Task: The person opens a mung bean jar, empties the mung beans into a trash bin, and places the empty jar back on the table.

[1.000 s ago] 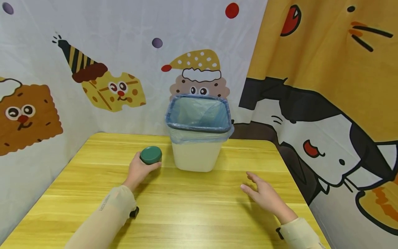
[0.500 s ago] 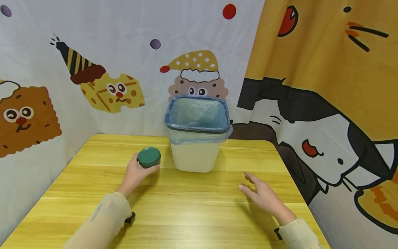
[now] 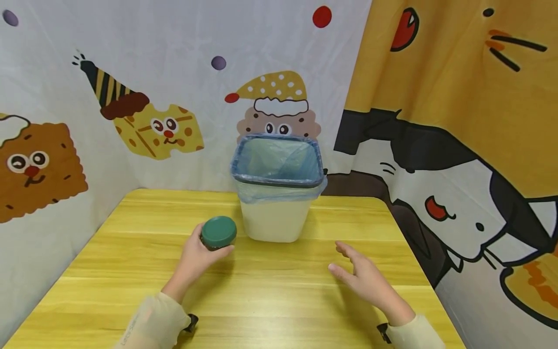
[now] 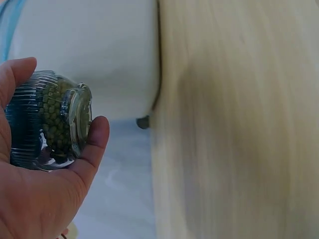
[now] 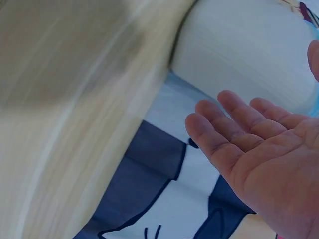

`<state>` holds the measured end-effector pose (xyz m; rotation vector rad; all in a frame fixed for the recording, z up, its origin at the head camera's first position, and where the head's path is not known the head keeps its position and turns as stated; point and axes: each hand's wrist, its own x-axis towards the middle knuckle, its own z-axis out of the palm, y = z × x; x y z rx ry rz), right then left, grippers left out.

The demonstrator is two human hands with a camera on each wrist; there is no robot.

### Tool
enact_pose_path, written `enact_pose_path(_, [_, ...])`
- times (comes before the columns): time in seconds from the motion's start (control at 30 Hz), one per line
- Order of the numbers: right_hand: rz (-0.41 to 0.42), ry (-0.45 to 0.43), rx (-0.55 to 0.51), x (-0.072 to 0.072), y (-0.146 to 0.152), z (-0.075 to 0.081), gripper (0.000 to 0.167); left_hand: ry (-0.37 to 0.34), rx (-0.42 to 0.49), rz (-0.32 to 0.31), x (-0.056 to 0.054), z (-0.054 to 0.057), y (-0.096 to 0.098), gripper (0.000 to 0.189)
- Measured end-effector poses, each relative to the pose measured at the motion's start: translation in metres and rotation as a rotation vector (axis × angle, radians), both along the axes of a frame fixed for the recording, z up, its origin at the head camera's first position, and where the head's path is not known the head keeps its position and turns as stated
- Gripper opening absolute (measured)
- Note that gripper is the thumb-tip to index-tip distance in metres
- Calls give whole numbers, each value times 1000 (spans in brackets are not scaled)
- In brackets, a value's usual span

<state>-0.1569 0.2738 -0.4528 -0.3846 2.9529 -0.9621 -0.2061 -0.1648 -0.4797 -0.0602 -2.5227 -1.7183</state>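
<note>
My left hand (image 3: pixel 196 254) grips a small ribbed glass jar (image 4: pixel 57 112) round its side, above the table left of the bin. In the head view its green lid (image 3: pixel 219 231) faces up. Through the clear glass in the left wrist view show many small green pellets or beans. My right hand (image 3: pixel 370 281) hovers over the right part of the table, holding nothing. The right wrist view shows its palm with the fingers (image 5: pixel 234 124) extended and slightly bent.
A cream bin (image 3: pixel 274 218) lined with a thin bluish bag (image 3: pixel 279 194) stands at the back middle of the wooden table (image 3: pixel 270 291). Behind it hangs a white cartoon-printed cloth (image 3: pixel 174 58), with a yellow curtain (image 3: pixel 449 72) to the right.
My left hand has lifted the jar and brought it slightly toward me and to the right. My right hand has shifted a little to the left, still holding nothing.
</note>
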Motion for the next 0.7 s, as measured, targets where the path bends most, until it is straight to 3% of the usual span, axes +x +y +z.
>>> enact_pose_path(0.27, [14, 17, -24, 12, -12, 10, 79, 6, 29, 11, 10, 3, 12, 91])
enact_pose_path(0.7, [-18, 74, -90, 27, -26, 11, 72, -6, 73, 31, 26, 9, 24, 89])
